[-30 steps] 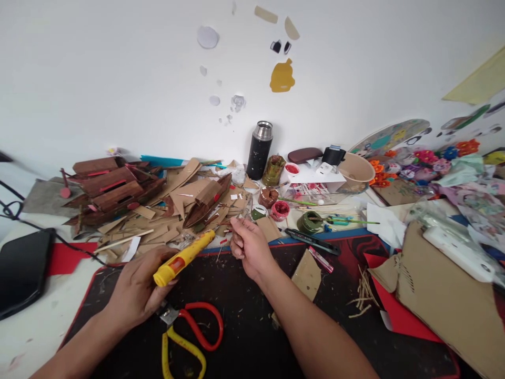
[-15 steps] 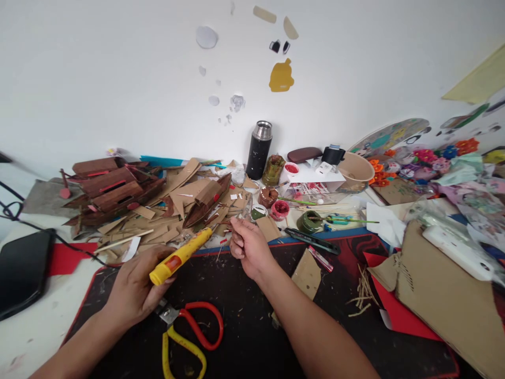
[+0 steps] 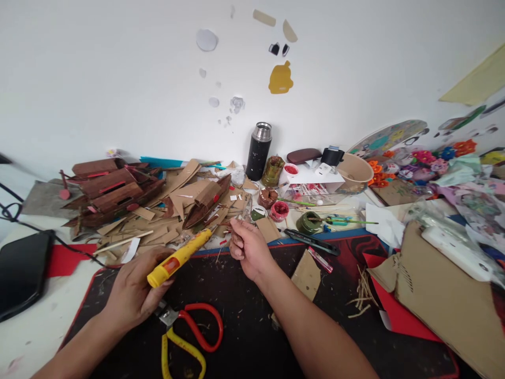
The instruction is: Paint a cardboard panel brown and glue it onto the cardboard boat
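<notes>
My left hand (image 3: 136, 287) is closed around a yellow hot glue gun (image 3: 179, 258), its thin tip pointing up and right. Just beyond that tip, my right hand (image 3: 248, 245) is closed in a pinch; whatever sits between its fingertips is too small to make out. Below the glue gun lies a pair of scissors (image 3: 169, 316) with one red and one yellow handle, on the dark mat (image 3: 244, 337). A small brown model boat (image 3: 207, 202) rests on the cardboard scraps behind both hands.
More brown model boats (image 3: 114, 189) stand at the left among cardboard scraps (image 3: 158, 234). Paint pots (image 3: 279, 210), a black flask (image 3: 259, 152) and a box cutter (image 3: 311, 241) lie beyond my right hand. A cardboard sheet (image 3: 445, 295) is at the right; a black cord (image 3: 59, 245) crosses the left.
The rear end of the glue gun has shifted very slightly left and down in my left hand. My right hand has stayed almost still.
</notes>
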Demonstrator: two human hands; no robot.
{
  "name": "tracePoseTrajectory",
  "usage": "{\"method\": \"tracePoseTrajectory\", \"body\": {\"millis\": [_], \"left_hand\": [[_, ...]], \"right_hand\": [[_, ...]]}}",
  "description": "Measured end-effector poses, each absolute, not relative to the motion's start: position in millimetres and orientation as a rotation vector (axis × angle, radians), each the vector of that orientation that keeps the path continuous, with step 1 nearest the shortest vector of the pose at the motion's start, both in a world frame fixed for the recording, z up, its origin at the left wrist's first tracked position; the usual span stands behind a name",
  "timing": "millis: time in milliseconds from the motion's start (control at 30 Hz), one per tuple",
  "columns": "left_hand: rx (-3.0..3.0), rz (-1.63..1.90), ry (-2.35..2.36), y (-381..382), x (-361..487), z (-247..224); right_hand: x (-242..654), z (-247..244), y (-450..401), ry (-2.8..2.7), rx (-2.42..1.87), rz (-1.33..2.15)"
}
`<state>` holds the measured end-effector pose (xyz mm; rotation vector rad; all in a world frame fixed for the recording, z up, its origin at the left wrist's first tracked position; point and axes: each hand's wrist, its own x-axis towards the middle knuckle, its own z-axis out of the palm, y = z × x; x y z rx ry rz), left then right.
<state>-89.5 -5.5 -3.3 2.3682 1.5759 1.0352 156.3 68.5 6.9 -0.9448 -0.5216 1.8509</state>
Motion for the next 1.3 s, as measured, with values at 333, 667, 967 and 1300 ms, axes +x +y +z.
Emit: {"method": "tracePoseTrajectory", "body": {"millis": [333,667,967,1300], "left_hand": [[2.305,1.076,1.590,-7.8,-92.8,-8.3],[2.236,1.114,1.693,-10.4,-102.6,-24.6],[2.271,1.105,1.635,-8.6,-101.7,-18.2],[2.419,1.064,1.541,-7.5,-91.6,-7.4]], "right_hand": [[156.7,6.9,68.6,-0.543,-0.947,1.833],[158.6,12.0,69.2,-0.719,-1.011,1.627],[158.2,9.7,69.1,-0.861,-1.025,1.515],[157.6,11.5,67.1,-0.874,-1.042,1.466]]}}
